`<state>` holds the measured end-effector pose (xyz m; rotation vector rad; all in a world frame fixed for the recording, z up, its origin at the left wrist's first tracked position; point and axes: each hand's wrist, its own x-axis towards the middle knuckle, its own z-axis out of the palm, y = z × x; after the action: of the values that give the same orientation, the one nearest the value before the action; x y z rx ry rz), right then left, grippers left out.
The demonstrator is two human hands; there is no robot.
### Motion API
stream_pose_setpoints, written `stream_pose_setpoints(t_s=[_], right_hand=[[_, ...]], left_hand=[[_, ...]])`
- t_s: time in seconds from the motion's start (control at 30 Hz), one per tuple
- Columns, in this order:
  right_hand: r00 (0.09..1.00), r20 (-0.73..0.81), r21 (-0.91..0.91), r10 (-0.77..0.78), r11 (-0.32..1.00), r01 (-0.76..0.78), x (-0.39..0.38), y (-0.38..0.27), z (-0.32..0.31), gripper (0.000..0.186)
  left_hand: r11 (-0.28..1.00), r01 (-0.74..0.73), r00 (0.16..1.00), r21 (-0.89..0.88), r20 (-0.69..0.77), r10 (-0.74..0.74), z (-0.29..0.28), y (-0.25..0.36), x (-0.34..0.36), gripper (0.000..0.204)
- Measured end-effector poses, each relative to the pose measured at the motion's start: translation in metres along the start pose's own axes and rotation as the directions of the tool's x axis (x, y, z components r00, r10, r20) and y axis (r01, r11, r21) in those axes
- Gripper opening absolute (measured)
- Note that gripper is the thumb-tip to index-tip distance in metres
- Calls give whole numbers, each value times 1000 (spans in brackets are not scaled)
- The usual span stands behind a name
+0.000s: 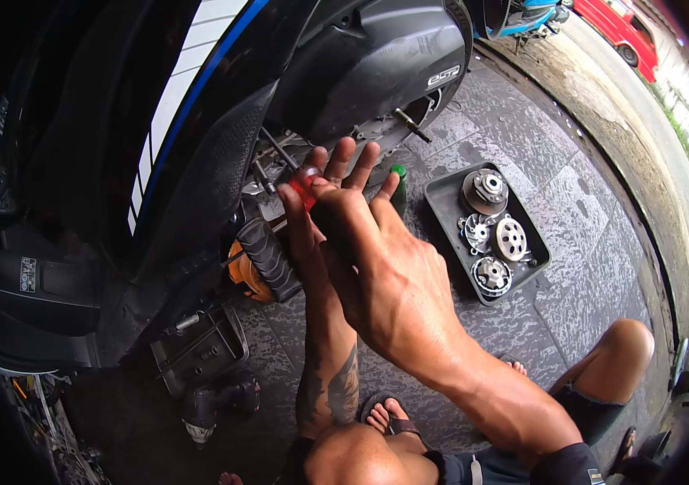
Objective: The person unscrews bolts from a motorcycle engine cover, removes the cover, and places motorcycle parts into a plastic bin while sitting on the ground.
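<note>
A screwdriver's red handle (302,190) is pinched between my hands beside the black scooter (94,129), its shaft pointing up-left toward the engine housing (368,56). My right hand (393,283) lies across the front, a bent digit pressed on the handle and other fingers spread upward. My left hand (304,242), mostly hidden behind it, has a digit against the handle's left side. A metal fitting (269,184) sits just left of the handle. A green-topped object (398,172) stands behind my right little finger, mostly covered.
A tray (433,202) of round metal parts lies right. An orange-and-black object (251,275), a tool tray (239,347) and a power tool (223,404) are lower left. Bent knees (635,347) and sandalled feet border the tiled floor (571,242). A road with a red vehicle (619,36) runs beyond.
</note>
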<state>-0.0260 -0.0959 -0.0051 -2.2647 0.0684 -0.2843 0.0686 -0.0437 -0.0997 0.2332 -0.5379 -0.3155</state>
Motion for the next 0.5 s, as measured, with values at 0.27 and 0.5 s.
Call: stream_pose_setpoints(t_s=[0.27,0.5], right_hand=[[983,-140,813,119,581,45,-4,19,37,52],[997,5,-187,-83,979,82,4,-9,-9,43]], left_hand=[[993,-117,981,-18,152,118,-10,-4,9,47],[984,-78,997,-160,-12,77,7,0,6,47]])
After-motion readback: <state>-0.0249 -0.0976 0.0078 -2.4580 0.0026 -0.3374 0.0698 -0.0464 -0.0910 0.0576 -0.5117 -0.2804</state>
